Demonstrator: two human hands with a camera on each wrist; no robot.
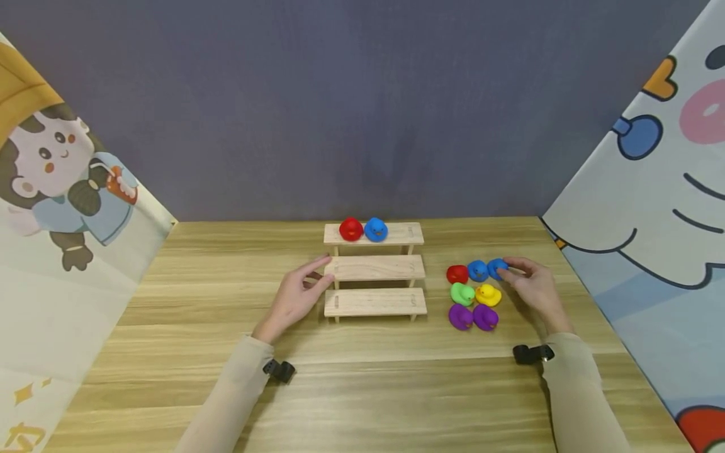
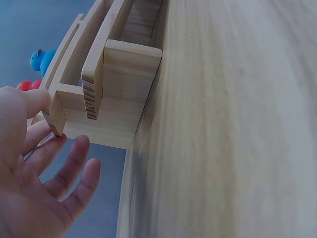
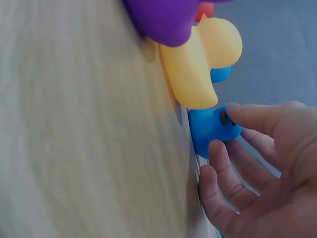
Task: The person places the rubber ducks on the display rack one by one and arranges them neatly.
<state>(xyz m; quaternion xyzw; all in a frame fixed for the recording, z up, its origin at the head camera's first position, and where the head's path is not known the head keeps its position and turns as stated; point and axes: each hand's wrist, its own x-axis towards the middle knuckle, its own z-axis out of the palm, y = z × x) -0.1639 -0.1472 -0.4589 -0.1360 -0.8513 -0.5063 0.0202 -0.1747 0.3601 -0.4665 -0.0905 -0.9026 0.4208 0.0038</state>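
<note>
My left hand (image 1: 296,296) pinches the left end of the middle board of a three-step wooden stand (image 1: 375,268), thumb on one edge and fingertips at the other. On the top step a red rubber duck (image 1: 351,230) and a blue rubber duck (image 1: 376,230) sit side by side. Over on the right, my right hand (image 1: 535,288) pinches another blue rubber duck (image 3: 210,130), thumb by its beak and fingers around its far side. This duck is the rightmost of the back row, beside a second blue duck (image 1: 477,271) and a red duck (image 1: 457,274).
In front of that row are a green duck (image 1: 462,294) and a yellow duck (image 1: 488,295), then two purple ducks (image 1: 460,317) nearest me. All stand on the wood-grain table (image 1: 396,396). A grey-blue panel (image 1: 362,113) closes the back, with printed panels either side.
</note>
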